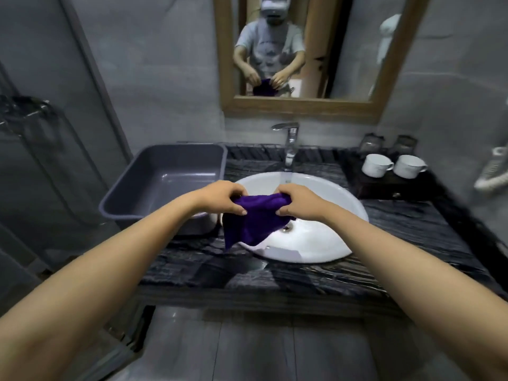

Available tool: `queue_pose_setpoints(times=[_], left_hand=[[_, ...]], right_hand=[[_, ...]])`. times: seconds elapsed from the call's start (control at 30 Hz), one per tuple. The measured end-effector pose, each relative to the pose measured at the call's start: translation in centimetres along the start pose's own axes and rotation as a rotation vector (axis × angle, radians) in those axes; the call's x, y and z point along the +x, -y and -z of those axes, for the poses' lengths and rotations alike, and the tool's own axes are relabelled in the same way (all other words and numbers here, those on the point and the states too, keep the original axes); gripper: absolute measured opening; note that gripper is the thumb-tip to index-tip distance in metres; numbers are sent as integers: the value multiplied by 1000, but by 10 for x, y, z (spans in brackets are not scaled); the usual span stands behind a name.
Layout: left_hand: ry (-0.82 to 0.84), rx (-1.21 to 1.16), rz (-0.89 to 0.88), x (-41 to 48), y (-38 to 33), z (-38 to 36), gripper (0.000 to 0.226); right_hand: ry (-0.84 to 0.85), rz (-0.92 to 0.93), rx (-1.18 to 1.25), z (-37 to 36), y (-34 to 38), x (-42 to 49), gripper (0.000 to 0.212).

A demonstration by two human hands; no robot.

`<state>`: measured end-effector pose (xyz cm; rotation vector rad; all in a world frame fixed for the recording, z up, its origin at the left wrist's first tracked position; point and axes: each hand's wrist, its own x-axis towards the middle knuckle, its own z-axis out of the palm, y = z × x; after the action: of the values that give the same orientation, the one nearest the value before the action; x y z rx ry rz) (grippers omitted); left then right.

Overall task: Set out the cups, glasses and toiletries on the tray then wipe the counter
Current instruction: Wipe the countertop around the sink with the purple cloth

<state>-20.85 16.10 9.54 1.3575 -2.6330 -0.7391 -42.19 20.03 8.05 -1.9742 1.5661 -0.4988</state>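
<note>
A purple cloth (pixel 255 224) hangs over the left part of the white sink (pixel 324 243), held up by both hands. My left hand (pixel 222 198) grips its upper left edge and my right hand (pixel 295 202) grips its upper right edge. On the dark tray (pixel 384 185) at the back right of the black stone counter (pixel 275 273) stand two white cups (pixel 376 165) (pixel 409 166). Behind them are two glasses (pixel 369 144) (pixel 404 145). No toiletries can be made out.
A grey plastic tub (pixel 165 180) sits on the counter's left end, overhanging the edge. A chrome tap (pixel 290 144) rises behind the sink under a wood-framed mirror (pixel 302 105). A glass shower screen stands at left, and a white coiled cord (pixel 492 171) hangs at right.
</note>
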Motion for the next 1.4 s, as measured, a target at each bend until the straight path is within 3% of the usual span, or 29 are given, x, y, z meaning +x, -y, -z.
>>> queue_pose_setpoints(times=[0.23,0.37,0.47,0.83,1.13,1.27,1.33,1.4], left_hand=[[-48,-58,-246,64,-77,-14,16],[-23,-93,-349,94,-126,-37,31],[19,-74,-412,117,-162,-64,27],[201,-177,-476,186,-277,-177,29],[181,-256,-328,233,-290,-245,28],[56,-323,-226,257,-274,-250,31],[-70,-222,-239,267,-254,-249,33],[-173,-96,-256,273,-225,-250,35]], right_hand=[[-241,-149,186,66,-52,-76,25],[-392,-264,259,92,-90,-122,18],[-497,-335,231,101,-123,-151,15],[-700,-560,261,131,-243,-228,23],[-648,-756,49,111,-322,-217,29],[-592,-792,-152,100,-341,-202,41],[-483,-660,-460,91,-350,-199,57],[-275,-439,-558,79,-359,-197,64]])
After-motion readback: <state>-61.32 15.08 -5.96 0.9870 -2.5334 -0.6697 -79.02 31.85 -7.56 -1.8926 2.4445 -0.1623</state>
